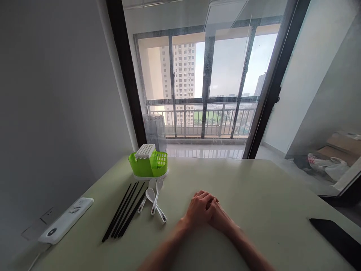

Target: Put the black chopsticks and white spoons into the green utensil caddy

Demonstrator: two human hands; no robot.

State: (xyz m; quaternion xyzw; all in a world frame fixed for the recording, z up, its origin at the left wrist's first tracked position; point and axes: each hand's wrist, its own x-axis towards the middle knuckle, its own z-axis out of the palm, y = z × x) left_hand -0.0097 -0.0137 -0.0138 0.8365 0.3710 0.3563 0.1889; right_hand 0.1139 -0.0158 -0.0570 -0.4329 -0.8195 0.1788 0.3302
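From my end, I read this as a high-rise home: a dark door frame [128, 71] gives onto a balcony [197, 152] with a railing [184, 120], facing a many-windowed tower [184, 71]. The counter [239, 180] carries household tableware: white spoons [159, 184], black chopsticks [133, 212], a green caddy [143, 168].

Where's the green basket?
In the head view, the basket stands at the far left of the table, just behind the spoons and chopsticks.

Left hand [197, 210] and right hand [218, 216] lie together on the table [239, 177], right of the basket [143, 168]; spoons [150, 194] and chopsticks [133, 213] lie before it.
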